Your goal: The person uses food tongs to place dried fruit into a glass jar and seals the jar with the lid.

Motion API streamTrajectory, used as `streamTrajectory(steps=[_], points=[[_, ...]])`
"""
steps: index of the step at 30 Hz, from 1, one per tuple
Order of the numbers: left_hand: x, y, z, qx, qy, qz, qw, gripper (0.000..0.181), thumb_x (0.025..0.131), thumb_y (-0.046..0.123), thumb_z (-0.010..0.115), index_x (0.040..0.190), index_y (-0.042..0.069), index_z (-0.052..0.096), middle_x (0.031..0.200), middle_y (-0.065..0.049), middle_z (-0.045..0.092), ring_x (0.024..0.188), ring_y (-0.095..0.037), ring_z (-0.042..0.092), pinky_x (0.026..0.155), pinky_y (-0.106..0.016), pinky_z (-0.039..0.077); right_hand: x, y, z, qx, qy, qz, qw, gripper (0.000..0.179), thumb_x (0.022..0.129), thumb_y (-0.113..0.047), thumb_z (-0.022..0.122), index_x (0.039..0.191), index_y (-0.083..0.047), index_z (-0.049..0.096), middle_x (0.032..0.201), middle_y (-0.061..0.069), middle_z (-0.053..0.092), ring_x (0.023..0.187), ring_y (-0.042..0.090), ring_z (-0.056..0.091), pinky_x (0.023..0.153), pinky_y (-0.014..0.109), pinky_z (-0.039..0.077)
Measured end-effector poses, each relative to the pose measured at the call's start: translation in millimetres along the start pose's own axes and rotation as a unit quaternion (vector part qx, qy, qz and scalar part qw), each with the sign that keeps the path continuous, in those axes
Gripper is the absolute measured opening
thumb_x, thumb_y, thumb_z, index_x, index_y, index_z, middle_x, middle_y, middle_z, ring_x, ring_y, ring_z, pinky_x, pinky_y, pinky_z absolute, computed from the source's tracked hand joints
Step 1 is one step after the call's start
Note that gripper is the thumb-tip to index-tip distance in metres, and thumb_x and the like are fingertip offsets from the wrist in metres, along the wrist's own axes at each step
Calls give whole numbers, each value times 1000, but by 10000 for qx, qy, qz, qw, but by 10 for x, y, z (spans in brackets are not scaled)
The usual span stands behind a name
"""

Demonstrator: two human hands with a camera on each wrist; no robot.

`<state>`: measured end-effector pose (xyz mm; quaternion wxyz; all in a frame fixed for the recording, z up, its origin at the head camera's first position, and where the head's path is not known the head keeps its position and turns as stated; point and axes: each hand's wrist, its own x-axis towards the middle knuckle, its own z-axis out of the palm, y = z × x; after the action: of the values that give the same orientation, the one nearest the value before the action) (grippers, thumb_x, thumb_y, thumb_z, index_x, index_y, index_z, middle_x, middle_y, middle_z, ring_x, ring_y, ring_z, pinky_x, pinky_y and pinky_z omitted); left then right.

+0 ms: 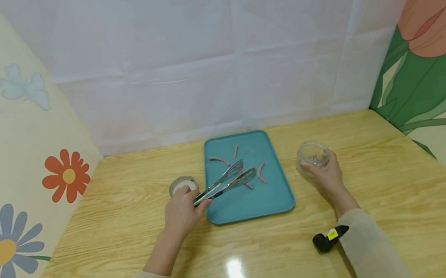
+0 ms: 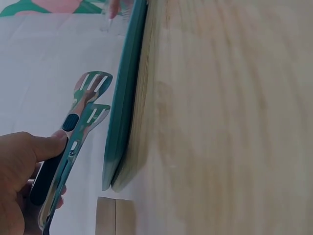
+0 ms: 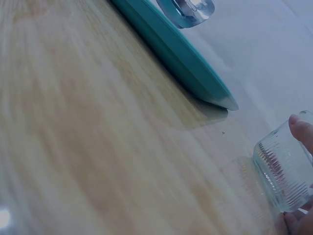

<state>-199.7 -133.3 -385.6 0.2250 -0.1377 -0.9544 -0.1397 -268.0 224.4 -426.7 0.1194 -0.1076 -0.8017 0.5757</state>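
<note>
My left hand (image 1: 183, 211) holds metal tongs (image 1: 239, 181) by their dark handle, thumb on one arm. The slotted heads stand apart over the blue tray (image 1: 276, 201), nothing seen between them. Several thin pinkish strips, one of them a curved strip (image 1: 262, 173), lie on the tray; another is partly hidden behind the tongs. To the tray's right, my right hand (image 1: 328, 171) grips a clear ribbed glass jar (image 3: 281, 169) around its side, thumb near the rim. The jar tilts slightly in the right wrist view.
A round, glassy-rimmed lid or dish (image 1: 182, 180) with a pale middle sits just beyond my left hand, left of the tray. The wood-grain table (image 1: 276, 255) runs back to a white cloth (image 1: 186, 102). Flower-printed panels flank both sides.
</note>
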Motion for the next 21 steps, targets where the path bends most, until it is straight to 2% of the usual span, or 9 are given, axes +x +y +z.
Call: streamTrajectory(steps=[5,14,17,21], points=[[-13,-10,-4,61,-103,-19,9999,30,69,36,69,81,8,66,63,2,35,51,-14,34,41,-27,28,12,11,5,-35,30,-10,10000,95,68,-31,73,136,-4,12,133,22,23,120,34,23,96,42,20],[-22,-11,-51,203,-416,-109,9989,39,71,35,68,94,3,67,62,1,34,51,-14,32,42,-26,28,17,25,8,-20,86,-66,9999,96,66,-33,74,135,-3,14,133,22,25,120,34,24,96,41,20],[-18,-16,-62,283,-460,-89,9985,36,72,34,68,92,4,67,61,0,33,51,-16,33,42,-27,28,19,25,3,-51,62,-41,10000,97,67,-35,73,136,-3,13,133,22,24,120,34,23,96,41,19],[-26,-22,-56,325,-527,-14,9981,30,72,32,68,79,3,61,61,0,33,52,-16,34,43,-28,29,16,16,-2,-106,8,25,9999,98,67,-37,72,136,-4,11,134,22,22,121,35,22,96,42,20]])
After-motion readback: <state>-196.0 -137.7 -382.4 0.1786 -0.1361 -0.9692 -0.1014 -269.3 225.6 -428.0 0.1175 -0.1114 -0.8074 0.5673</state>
